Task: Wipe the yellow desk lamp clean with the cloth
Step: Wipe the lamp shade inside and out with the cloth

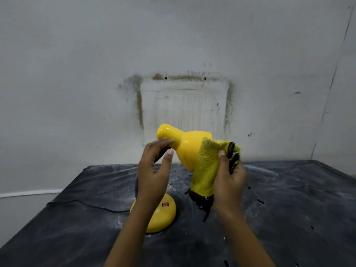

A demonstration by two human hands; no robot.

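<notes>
The yellow desk lamp stands at the table's middle, its glossy shade [185,147] tilted up and its round base [161,214] with a red switch below. My left hand [154,174] curls around the narrow neck of the shade, fingertips touching it. My right hand [229,180] grips a yellow cloth [207,166] with a dark frayed edge, draped against the right side of the shade. My left forearm hides the lamp's stem.
A dark, dusty sheet [289,199] covers the table. A black cord [92,206] runs left from the base. A stained white wall [183,105] stands close behind. Small dark scraps lie on the sheet at right.
</notes>
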